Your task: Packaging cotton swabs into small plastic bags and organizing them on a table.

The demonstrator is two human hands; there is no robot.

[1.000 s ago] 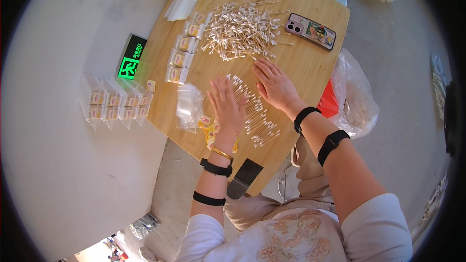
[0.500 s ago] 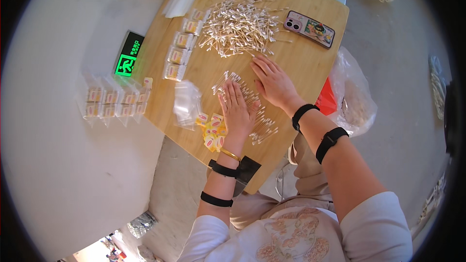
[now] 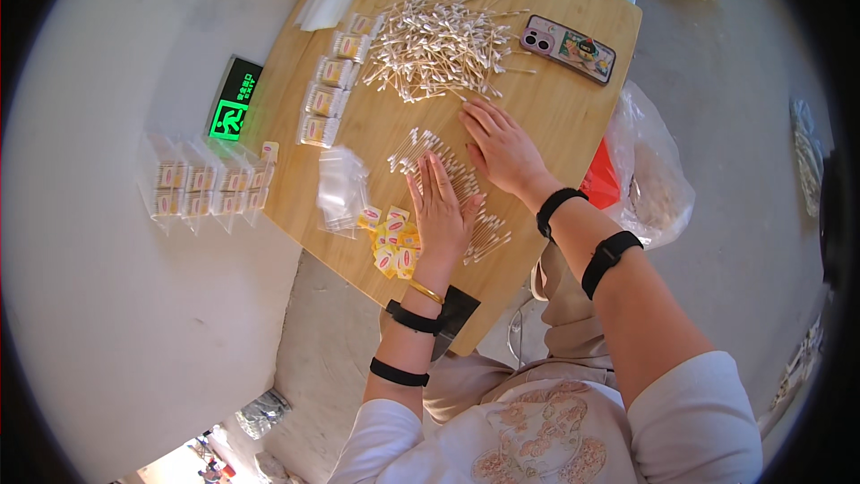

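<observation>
My left hand (image 3: 439, 211) lies flat with its fingers stretched out on a slanting row of cotton swabs (image 3: 412, 151). The swabs lie side by side, and part of the row is hidden under that hand. Close to its right, my right hand (image 3: 504, 151) rests on the table with its fingers extended. Its fingertips reach the near edge of a large loose pile of cotton swabs (image 3: 439, 47). Beside my left wrist is a small heap of yellow and white cards (image 3: 394, 246).
Clear plastic bags (image 3: 342, 184) and a line of packed swab bundles (image 3: 328, 100) run along the table's left side. At the far right lies a phone (image 3: 569, 49). A green lit sign (image 3: 235, 99) and more swab packs (image 3: 202, 188) are left of the table.
My left hand has slid slightly right and toward me over the row of swabs. The right hand has stayed nearly in place.
</observation>
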